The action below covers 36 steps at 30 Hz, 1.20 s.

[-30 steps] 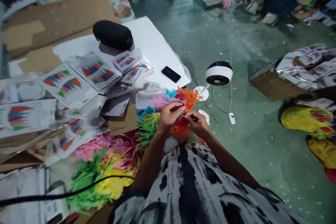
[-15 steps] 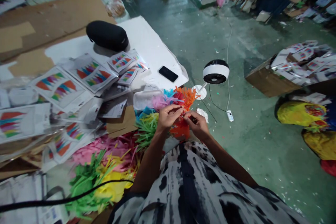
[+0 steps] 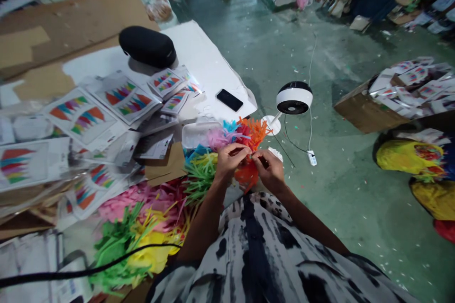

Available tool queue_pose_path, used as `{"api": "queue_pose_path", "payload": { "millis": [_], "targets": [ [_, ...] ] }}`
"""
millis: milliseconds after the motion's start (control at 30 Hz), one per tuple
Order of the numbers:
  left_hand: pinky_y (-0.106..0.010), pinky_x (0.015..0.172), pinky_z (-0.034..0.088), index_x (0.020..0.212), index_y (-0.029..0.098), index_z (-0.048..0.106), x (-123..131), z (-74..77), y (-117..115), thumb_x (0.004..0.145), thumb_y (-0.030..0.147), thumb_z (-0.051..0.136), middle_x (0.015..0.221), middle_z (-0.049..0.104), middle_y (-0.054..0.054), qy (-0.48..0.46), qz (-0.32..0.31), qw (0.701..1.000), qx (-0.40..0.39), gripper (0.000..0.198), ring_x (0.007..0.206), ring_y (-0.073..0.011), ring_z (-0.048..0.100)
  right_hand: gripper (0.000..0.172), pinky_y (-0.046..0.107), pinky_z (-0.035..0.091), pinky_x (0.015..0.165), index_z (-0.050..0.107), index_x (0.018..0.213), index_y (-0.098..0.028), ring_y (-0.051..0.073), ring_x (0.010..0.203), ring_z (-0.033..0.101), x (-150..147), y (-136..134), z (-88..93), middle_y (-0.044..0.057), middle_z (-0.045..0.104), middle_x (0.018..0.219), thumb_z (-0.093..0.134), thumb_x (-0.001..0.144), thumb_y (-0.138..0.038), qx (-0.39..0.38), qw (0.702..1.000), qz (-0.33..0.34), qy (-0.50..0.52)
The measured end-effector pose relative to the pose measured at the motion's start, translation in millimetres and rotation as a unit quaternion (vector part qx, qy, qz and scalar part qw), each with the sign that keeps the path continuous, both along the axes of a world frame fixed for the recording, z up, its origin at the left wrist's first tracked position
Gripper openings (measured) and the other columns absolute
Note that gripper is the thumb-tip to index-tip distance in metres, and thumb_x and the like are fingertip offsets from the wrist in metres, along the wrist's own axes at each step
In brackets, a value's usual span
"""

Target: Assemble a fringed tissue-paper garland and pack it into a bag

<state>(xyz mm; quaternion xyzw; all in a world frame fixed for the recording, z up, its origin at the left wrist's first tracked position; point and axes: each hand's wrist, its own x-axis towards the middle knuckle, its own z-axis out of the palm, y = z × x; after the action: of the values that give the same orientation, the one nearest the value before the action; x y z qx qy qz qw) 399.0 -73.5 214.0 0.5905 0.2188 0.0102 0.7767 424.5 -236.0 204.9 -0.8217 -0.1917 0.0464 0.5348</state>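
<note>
My left hand [image 3: 229, 161] and my right hand [image 3: 269, 168] meet close together in front of my chest, both pinching a bunch of orange fringed paper [image 3: 253, 135]. The fringe fans up above my fingers, and a crumpled orange part [image 3: 246, 174] hangs below them. Pink [image 3: 217, 138] and blue [image 3: 231, 126] fringed pieces lie right behind my left hand. Green fringed paper [image 3: 199, 175] lies just left of my left wrist.
Piles of green, yellow and pink fringe [image 3: 142, 227] lie at lower left. Printed packets [image 3: 85, 113] cover the left, beside a black case [image 3: 147, 47] and a phone [image 3: 229, 100] on a white board. A small fan [image 3: 294, 98] stands on the green floor. A box of packets [image 3: 401, 94] sits right.
My hands have stayed together on the orange paper, with only small finger movements. The view has shifted slightly.
</note>
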Motion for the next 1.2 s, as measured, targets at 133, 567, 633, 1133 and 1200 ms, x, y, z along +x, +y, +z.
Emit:
{"api": "queue_pose_path", "payload": {
  "millis": [133,567,633,1133,1200],
  "targets": [
    [-0.023,0.053,0.051,0.093,0.017,0.077,0,-0.8,-1,0.075,0.042,0.085,0.078,0.075,-0.003,-0.011,0.04,0.999,-0.009,0.031,0.057,-0.0125,0.063,0.023,0.027,0.044,0.07,0.069,0.087,-0.021,0.015,0.076,0.059,4,2,1.0,0.002,0.069,0.086,0.067,0.096,-0.042,0.068,0.991,0.012,0.11],
    [-0.022,0.046,0.042,0.099,0.012,0.079,1,-1.1,4,0.081,0.045,0.084,0.072,0.072,-0.006,-0.036,-0.067,0.99,-0.12,0.037,0.051,-0.0111,0.059,0.032,0.016,0.044,0.056,0.075,0.092,-0.014,0.007,0.059,0.056,11,-3,11.0,-0.001,0.066,0.074,0.09,0.074,-0.035,0.372,0.768,0.063,0.517],
    [-0.022,0.045,0.042,0.096,0.012,0.079,1,-2.0,3,0.081,0.046,0.084,0.069,0.07,-0.005,-0.045,-0.072,0.989,-0.124,0.038,0.049,-0.0104,0.057,0.032,0.015,0.044,0.055,0.074,0.093,-0.014,0.006,0.057,0.055,9,-2,6.6,-0.002,0.065,0.072,0.09,0.073,-0.034,0.394,0.752,0.056,0.526],
    [-0.023,0.039,0.039,0.087,0.013,0.079,0,1.1,1,0.075,0.043,0.086,0.072,0.074,-0.007,-0.06,-0.063,0.982,-0.168,0.034,0.041,-0.0091,0.054,0.031,0.015,0.04,0.049,0.066,0.091,-0.017,0.006,0.053,0.047,-1,1,-3.1,-0.004,0.056,0.068,0.088,0.075,-0.032,0.442,0.701,0.067,0.556],
    [-0.023,0.04,0.04,0.088,0.013,0.078,0,2.2,1,0.074,0.043,0.087,0.071,0.074,-0.006,-0.065,-0.054,0.984,-0.159,0.034,0.042,-0.0099,0.056,0.031,0.016,0.041,0.048,0.065,0.088,-0.017,0.007,0.053,0.048,-1,1,-3.4,-0.004,0.057,0.067,0.088,0.074,-0.031,0.441,0.701,0.06,0.557]
  ]
}}
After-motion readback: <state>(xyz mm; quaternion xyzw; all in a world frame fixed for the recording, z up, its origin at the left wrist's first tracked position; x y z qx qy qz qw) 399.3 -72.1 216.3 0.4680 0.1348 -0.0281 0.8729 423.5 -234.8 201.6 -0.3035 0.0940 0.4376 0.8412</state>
